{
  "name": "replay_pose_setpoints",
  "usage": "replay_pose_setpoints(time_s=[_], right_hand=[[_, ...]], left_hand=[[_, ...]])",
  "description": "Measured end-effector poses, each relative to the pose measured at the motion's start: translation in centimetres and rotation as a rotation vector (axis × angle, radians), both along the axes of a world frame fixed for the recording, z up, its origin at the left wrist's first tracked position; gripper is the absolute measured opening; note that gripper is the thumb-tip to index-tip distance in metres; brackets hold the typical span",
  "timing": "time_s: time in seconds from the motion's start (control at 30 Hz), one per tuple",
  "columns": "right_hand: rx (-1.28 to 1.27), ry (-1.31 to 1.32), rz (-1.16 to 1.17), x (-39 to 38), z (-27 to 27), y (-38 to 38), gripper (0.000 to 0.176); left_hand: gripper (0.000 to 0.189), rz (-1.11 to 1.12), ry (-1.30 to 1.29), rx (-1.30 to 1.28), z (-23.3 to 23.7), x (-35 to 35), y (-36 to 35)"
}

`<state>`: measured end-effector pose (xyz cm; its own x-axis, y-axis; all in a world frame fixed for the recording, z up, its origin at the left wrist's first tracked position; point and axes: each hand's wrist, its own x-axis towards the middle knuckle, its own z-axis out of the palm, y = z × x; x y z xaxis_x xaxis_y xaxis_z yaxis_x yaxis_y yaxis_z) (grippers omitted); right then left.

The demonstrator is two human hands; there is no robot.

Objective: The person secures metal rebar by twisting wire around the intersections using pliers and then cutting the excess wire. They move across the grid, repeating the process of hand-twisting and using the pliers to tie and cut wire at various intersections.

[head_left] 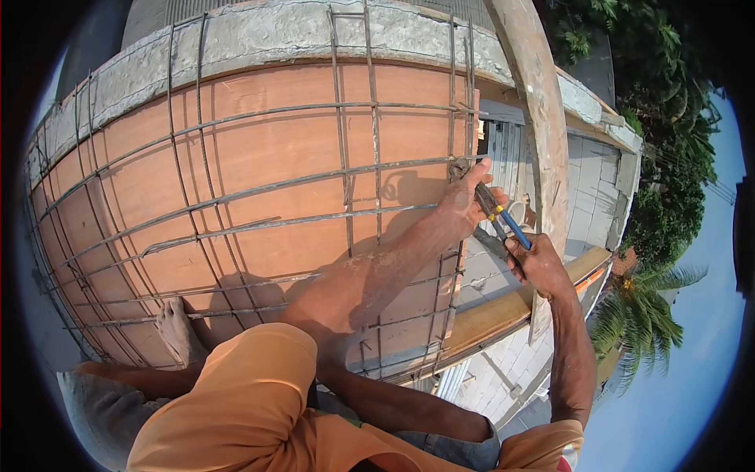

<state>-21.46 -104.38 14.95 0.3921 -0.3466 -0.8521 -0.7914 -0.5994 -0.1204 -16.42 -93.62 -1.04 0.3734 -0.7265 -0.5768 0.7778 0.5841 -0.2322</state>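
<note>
Long-handled pincers [514, 227] with blue and yellow on their handles slant across the right end of a rebar grid [275, 177]. My right hand [539, 264] is closed around the handle ends. Around the upper part of the tool, close to its jaws, is my left hand [470, 198]; its thumb points up and its other fingers curl at the far side. The rounded jaws [458, 167] meet the bars where a long horizontal bar reaches the upright pair. Any wire in the jaws is too small to make out.
An orange-brown plywood panel [259, 94] lies behind the bars, below a rough concrete beam [267, 31]. A wooden post [543, 118] rises close to my hands on the right. My bare foot [179, 330] rests on a lower bar. Block walls and a timber plank [495, 318] lie beyond.
</note>
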Motion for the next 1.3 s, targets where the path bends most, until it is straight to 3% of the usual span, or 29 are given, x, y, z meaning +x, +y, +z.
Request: replay_pose_setpoints(time_s=[0.03,0.1,0.23,0.3,0.37,0.4,0.5,0.53,0.63,0.67,0.77,1.03,1.1,1.3], right_hand=[[-0.003,0.004,-0.004,-0.4,0.1,-0.6,0.027],[0.523,0.01,-0.478,-0.9,-0.5,-2.2,0.032],[0.608,0.014,-0.609,-2.6,-1.5,-0.3,0.044],[0.531,0.027,-0.558,-2.8,-1.9,-0.5,0.049],[0.127,-0.035,0.07,-3.9,-2.7,-2.3,0.049],[0.239,-0.102,-0.258,-3.1,-1.6,0.2,0.052],[0.195,-0.206,-0.243,-2.3,-0.5,0.4,0.046],[0.113,-0.231,-0.125,-1.6,0.4,0.8,0.042],[0.032,-0.293,-0.103,-1.7,1.6,1.7,0.039],[0.051,-0.269,-0.264,-1.7,2.0,2.3,0.037],[0.069,-0.196,-0.354,-0.6,2.9,2.7,0.037],[0.124,-0.181,-0.465,1.5,2.4,1.7,0.035],[0.155,-0.148,-0.468,2.5,2.2,1.0,0.034],[0.146,-0.129,-0.352,4.1,2.7,-0.3,0.036]], left_hand=[[0.051,-0.027,-0.064,-0.013,0.3,-0.1,0.4],[0.056,-0.002,-0.077,-0.009,-0.6,-0.2,0.0],[0.042,0.04,-0.002,-0.13,-1.2,-0.8,-1.3],[0.036,-0.024,0.008,-0.054,-1.7,-0.8,-2.0],[0.036,-0.067,-0.022,-0.003,-2.0,-0.6,-1.8],[0.037,-0.1,-0.071,-0.03,-1.9,-0.4,-1.0],[0.04,-0.07,-0.132,-0.142,-1.8,-0.1,0.4],[0.041,-0.017,-0.135,-0.238,-1.7,-0.4,0.5],[0.046,-0.069,-0.179,-0.182,-0.7,-0.7,1.1],[0.051,-0.076,-0.195,-0.269,-1.4,-1.0,0.8],[0.052,-0.093,-0.201,-0.27,-1.6,-0.9,0.3],[0.041,-0.091,-0.107,-0.169,-0.6,0.5,0.8],[0.035,-0.063,-0.063,-0.251,-0.9,0.6,0.6],[0.022,0.058,0.05,-0.294,-0.3,0.5,-0.3]])
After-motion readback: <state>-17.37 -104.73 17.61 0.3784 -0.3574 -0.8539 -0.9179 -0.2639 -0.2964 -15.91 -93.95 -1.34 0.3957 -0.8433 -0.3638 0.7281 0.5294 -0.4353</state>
